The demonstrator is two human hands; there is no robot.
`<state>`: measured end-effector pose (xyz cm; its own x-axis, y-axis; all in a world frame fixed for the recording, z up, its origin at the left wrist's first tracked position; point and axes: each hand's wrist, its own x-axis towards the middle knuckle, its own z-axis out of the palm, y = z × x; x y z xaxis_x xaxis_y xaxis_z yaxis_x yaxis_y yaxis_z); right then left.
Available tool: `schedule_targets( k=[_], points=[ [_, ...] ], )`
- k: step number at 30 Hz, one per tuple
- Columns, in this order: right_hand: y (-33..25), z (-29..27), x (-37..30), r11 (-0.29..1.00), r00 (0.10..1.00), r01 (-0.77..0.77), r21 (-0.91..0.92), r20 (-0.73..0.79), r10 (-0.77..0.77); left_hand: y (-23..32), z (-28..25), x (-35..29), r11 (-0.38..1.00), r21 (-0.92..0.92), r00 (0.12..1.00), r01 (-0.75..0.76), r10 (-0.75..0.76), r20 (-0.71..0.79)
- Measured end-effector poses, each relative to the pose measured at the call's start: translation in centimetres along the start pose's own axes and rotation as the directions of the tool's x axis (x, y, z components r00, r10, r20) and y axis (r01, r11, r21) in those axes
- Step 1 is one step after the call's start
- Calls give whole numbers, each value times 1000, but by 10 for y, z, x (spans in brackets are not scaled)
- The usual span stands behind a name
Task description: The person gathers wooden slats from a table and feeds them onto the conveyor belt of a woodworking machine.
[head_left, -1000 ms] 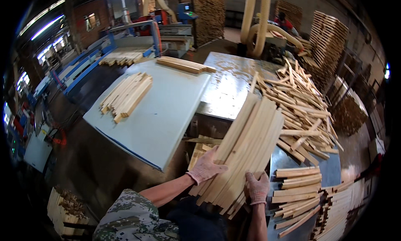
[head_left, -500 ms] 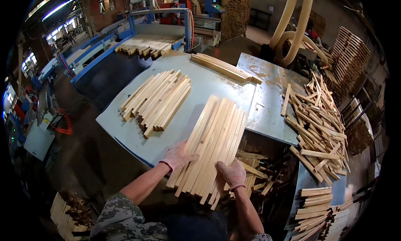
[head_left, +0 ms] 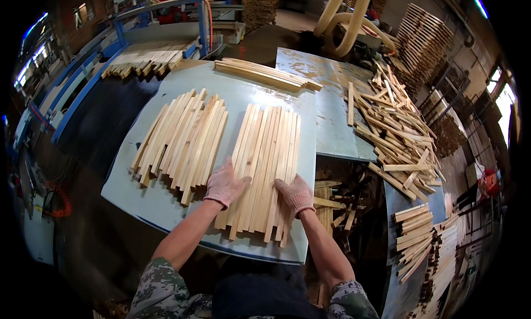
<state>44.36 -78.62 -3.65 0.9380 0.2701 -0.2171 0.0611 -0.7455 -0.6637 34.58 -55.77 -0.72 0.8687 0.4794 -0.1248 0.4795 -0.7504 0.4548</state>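
Observation:
Between my gloved hands lies a row of pale wooden strips (head_left: 264, 158), side by side with uneven near ends, on the light grey tabletop (head_left: 124, 183). My left hand (head_left: 227, 184) grips the left side of the row, its thumb over the top strips. On the opposite side my right hand (head_left: 296, 195) holds the row the same way, thumb on top and fingers mostly hidden along the edge. Just left of my left hand rests a second batch of similar strips (head_left: 180, 136), their ends staggered.
A narrow stack of strips (head_left: 265, 74) lies along the table's far edge. On the metal table (head_left: 343, 136) to the right is a loose heap of wood pieces (head_left: 395, 128). A blue-framed machine (head_left: 119, 34) stands far left, and thick hoses (head_left: 357, 23) hang at the back.
My hands have moved the row of strips forward and left, from overhanging the near table edge to lying over the tabletop beside the other batch. The view has turned right.

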Motion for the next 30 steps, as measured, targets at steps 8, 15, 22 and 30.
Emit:
schedule_targets(
  k=[8,15,22,30],
  points=[
    [-43,34,9,998,997,-12,-68,79,17,-62,-32,4,932,216,880,-292,351,-321],
    [-34,26,16,997,975,-81,-7,207,81,-157,-61,54,985,41,894,-165,167,-416],
    [-18,47,17,988,992,90,123,74,-99,-31,-27,7,652,-616,897,-442,315,-311],
    [88,-14,-102,866,957,85,493,202,-209,90,39,-19,445,-835,801,-325,599,7]
  ],
)
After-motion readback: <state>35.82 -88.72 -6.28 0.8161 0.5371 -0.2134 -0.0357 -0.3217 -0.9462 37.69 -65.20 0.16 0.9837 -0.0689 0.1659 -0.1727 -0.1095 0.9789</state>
